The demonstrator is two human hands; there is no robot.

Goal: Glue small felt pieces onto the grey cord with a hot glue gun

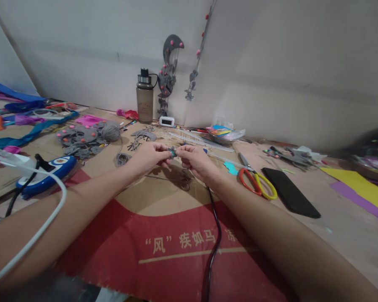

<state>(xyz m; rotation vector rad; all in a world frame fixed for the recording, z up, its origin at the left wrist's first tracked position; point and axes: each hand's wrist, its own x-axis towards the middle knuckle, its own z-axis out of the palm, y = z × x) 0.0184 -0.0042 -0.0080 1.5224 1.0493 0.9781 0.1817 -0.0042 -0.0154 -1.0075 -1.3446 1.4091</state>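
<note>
My left hand [154, 155] and my right hand [195, 160] meet over the middle of the cardboard sheet [164, 197]. Pinched between the fingertips of both is a small teal and grey piece [172, 152], too small to make out exactly. Grey yarn [183, 181] trails on the cardboard just below my right hand. A small grey coil of yarn [123, 159] lies to the left of my left hand. Behind the hands are grey felt cutouts [143, 135]. A turquoise scrap [231, 167] rests right of my right hand.
Scissors [256, 180] with red and yellow handles and a black phone [290, 192] lie on the right. A bottle [145, 98] and small clock [166, 121] stand at the back. A white cable [58, 214] crosses above my left forearm; a black cable [216, 226] runs beneath the right.
</note>
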